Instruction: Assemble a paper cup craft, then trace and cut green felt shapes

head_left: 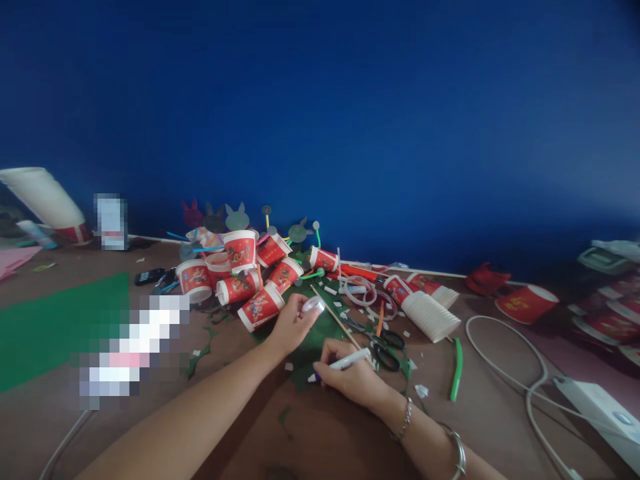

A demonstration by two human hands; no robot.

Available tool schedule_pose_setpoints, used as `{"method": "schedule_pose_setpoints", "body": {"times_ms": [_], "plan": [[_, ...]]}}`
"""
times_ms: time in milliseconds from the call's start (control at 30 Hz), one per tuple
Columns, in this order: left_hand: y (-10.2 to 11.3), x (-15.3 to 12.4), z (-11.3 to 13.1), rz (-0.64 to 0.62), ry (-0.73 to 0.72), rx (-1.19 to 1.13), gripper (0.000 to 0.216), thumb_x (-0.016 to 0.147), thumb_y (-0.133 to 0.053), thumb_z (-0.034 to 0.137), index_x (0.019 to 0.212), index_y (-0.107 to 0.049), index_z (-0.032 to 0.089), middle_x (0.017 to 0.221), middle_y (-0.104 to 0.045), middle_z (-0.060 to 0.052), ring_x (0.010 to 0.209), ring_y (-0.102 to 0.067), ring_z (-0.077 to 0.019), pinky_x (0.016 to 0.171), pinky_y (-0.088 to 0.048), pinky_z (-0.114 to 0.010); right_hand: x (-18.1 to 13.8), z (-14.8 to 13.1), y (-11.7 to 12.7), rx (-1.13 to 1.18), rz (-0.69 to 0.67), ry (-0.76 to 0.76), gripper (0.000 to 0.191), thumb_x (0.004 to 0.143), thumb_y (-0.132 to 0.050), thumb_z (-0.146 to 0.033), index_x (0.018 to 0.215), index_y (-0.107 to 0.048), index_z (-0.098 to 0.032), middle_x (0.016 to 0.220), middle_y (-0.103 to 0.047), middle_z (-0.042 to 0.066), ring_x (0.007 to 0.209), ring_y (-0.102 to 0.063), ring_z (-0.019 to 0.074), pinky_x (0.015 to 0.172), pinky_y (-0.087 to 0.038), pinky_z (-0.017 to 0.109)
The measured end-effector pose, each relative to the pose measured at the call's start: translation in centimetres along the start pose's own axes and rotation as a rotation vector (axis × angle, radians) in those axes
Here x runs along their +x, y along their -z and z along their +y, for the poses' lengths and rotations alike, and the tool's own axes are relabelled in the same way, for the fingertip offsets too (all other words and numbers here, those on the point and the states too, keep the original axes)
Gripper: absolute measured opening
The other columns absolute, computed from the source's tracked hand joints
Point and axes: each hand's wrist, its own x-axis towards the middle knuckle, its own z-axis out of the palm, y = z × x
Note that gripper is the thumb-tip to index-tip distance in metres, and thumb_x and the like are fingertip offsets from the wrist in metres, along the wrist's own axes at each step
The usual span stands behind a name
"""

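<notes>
My left hand (pixel 291 325) is closed around a small roll of clear tape (pixel 313 305), just in front of a pile of red paper cups (pixel 245 273). My right hand (pixel 350 375) grips a white marker (pixel 345 362) with its tip down on a piece of dark green paper (pixel 315 343) lying between both hands. A thin wooden stick (pixel 334 315) lies slanted just beyond my right hand. Black-handled scissors (pixel 384 347) rest to the right of that hand.
A large green sheet (pixel 55 327) lies at the left. A stack of white cups (pixel 431 315), tape rings (pixel 361 291), a green straw (pixel 456 369), a white cable (pixel 520 373) and a white power strip (pixel 603 410) sit to the right. Paper scraps litter the brown table (pixel 320 440).
</notes>
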Motion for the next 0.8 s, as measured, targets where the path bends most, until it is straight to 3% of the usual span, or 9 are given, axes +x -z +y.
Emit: {"method": "schedule_pose_setpoints", "body": {"times_ms": [233, 500, 633, 800], "plan": [[-0.04, -0.02, 0.24, 0.002, 0.010, -0.004, 0.023, 0.078, -0.055, 0.038, 0.086, -0.044, 0.020, 0.071, -0.055, 0.003, 0.056, -0.054, -0.0118, 0.051, -0.042, -0.024, -0.04, -0.12, 0.05, -0.108, 0.027, 0.041, 0.017, 0.069, -0.058, -0.018, 0.055, -0.049, -0.018, 0.047, -0.054, -0.005, 0.044, -0.042, 0.0075, 0.041, -0.028, 0.017], [-0.07, -0.01, 0.20, -0.001, 0.014, -0.014, 0.023, 0.078, -0.054, 0.039, 0.086, -0.043, 0.020, 0.070, -0.054, 0.004, 0.056, -0.054, -0.0116, 0.050, -0.042, -0.024, -0.01, 0.07, 0.13, 0.011, -0.030, -0.024, 0.017, 0.073, -0.056, -0.022, 0.058, -0.049, -0.018, 0.047, -0.057, -0.004, 0.042, -0.046, 0.0080, 0.041, -0.031, 0.017], [-0.07, 0.04, 0.11, 0.001, 0.012, -0.018, 0.024, 0.078, -0.055, 0.039, 0.085, -0.044, 0.020, 0.070, -0.054, 0.004, 0.056, -0.054, -0.0113, 0.050, -0.042, -0.024, -0.04, 0.04, 0.06, -0.048, 0.023, 0.021, 0.016, 0.072, -0.058, -0.021, 0.058, -0.051, -0.018, 0.049, -0.059, -0.003, 0.045, -0.045, 0.0081, 0.042, -0.030, 0.017], [-0.07, 0.05, 0.08, 0.000, 0.012, -0.015, 0.023, 0.078, -0.055, 0.038, 0.085, -0.044, 0.020, 0.070, -0.055, 0.004, 0.056, -0.054, -0.0117, 0.050, -0.041, -0.024, -0.04, 0.06, 0.08, -0.064, -0.023, 0.009, 0.018, 0.071, -0.058, -0.019, 0.055, -0.049, -0.018, 0.046, -0.056, -0.005, 0.042, -0.044, 0.0081, 0.040, -0.028, 0.017]]}}
